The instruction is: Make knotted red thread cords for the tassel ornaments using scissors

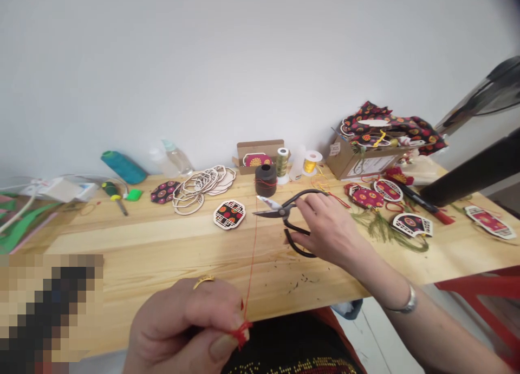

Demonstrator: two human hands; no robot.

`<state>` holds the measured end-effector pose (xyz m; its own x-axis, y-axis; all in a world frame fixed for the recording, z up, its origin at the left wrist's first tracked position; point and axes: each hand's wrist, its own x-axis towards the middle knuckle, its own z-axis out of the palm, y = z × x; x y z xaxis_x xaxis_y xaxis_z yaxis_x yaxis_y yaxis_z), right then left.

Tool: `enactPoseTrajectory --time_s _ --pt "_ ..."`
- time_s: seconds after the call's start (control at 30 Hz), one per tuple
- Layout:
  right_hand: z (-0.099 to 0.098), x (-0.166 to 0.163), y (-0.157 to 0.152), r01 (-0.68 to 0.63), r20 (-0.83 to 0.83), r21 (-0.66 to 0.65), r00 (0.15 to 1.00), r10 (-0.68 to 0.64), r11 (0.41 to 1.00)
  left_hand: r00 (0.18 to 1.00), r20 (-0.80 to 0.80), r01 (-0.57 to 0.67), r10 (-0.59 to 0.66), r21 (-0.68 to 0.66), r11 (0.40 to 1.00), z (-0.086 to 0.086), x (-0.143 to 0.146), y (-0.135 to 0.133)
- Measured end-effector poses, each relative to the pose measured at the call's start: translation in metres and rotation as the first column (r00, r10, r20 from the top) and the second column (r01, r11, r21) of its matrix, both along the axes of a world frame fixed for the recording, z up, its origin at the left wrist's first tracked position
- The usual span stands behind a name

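Note:
Close to the camera, my left hand (pixel 187 322) pinches a small bundle of red thread (pixel 242 333) between thumb and forefinger. From it a taut red strand (pixel 252 260) runs up across the table toward a dark spool (pixel 266 180). My right hand (pixel 331 225) is wrapped round the black handles of a pair of scissors (pixel 289 210). Their blades point left and stand apart, with the tips right by the strand; whether they touch it I cannot tell. Just left of the blades lies a white-framed ornament (pixel 229 215) with patterned cloth.
Wooden frames (pixel 199 187) and a teal thread cone (pixel 124 167) lie at the back left. A cardboard box (pixel 361 156) of patterned cloth stands back right. Finished-looking ornaments (pixel 412 225) and a green tassel (pixel 379 229) lie right of my right hand. A black post (pixel 471 168) rises at right.

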<state>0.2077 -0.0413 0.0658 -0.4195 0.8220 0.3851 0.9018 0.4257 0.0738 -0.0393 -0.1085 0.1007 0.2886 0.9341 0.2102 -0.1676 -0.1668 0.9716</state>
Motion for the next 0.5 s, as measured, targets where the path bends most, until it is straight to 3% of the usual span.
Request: enactPoseTrajectory --time_s 0.17,0.33,0.5 --pt "-0.009 0.020 -0.013 0.030 0.064 0.041 0.997 -0.033 0.999 0.999 0.005 0.032 -0.032 0.002 0.999 0.001 0.000 0.002" --pt "-0.010 -0.002 -0.014 -0.072 0.041 0.076 0.997 0.069 0.994 0.995 0.047 0.083 -0.089 0.115 0.990 0.000 0.003 0.004" --pt "-0.013 -0.018 -0.007 -0.133 0.031 0.126 0.991 0.130 0.983 0.992 0.036 0.114 -0.118 0.090 0.989 -0.002 0.002 0.002"
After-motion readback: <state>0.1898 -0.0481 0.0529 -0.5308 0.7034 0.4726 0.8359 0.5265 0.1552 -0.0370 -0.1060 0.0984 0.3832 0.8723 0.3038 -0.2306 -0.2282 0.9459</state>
